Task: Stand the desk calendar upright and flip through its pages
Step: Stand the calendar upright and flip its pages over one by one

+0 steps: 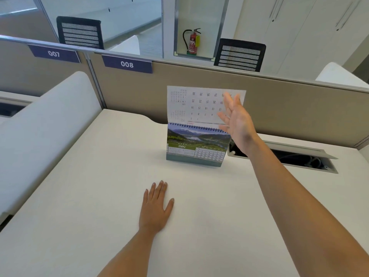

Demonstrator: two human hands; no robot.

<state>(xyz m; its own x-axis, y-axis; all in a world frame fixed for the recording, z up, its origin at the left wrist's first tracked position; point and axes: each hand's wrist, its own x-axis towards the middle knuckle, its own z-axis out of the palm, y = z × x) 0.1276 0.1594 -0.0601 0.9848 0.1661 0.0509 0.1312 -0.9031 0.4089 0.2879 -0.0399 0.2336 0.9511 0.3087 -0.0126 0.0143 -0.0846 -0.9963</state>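
Desk [99,196]: calendar [196,145] upright, right hand [238,120] touching page [199,104].

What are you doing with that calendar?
A person is flipping pages on a desk calendar that stands upright on the white desk. The right hand, fingers spread, pushes one page up over the spiral binding, so the May page shows in front. The left hand lies flat on the desk, apart from the calendar.

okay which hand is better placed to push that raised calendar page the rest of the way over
Right. The right hand is up against the lifted page above the spiral binding of the desk calendar, fingers spread. The left hand lies flat on the desk, apart from the calendar.
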